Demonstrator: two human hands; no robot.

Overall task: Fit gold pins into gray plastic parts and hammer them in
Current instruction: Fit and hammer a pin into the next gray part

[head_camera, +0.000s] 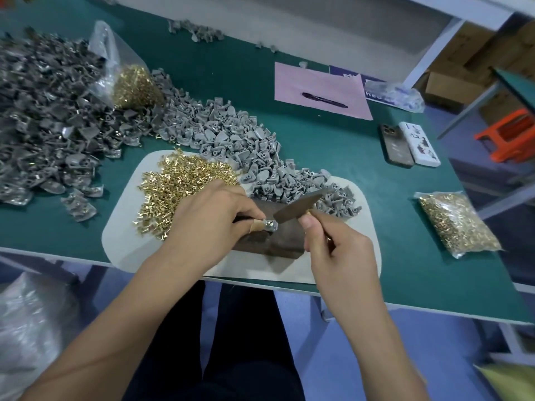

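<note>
My left hand (214, 215) pinches a small gray plastic part (270, 225) against a dark block (272, 244) on the white mat (124, 244). My right hand (335, 250) grips the handle of a small hammer (301, 204), whose dark head hangs just above and to the right of the part. A loose pile of gold pins (179, 186) lies on the mat left of my left hand. Light gray parts (246, 146) are heaped behind the block, running back to the left.
A big heap of darker gray parts with pins (49, 111) fills the left of the green table (390, 241). An open bag of pins (130, 82) lies behind, a sealed bag (457, 224) at the right. Two phones (411, 143), pink paper with a pen (321, 94).
</note>
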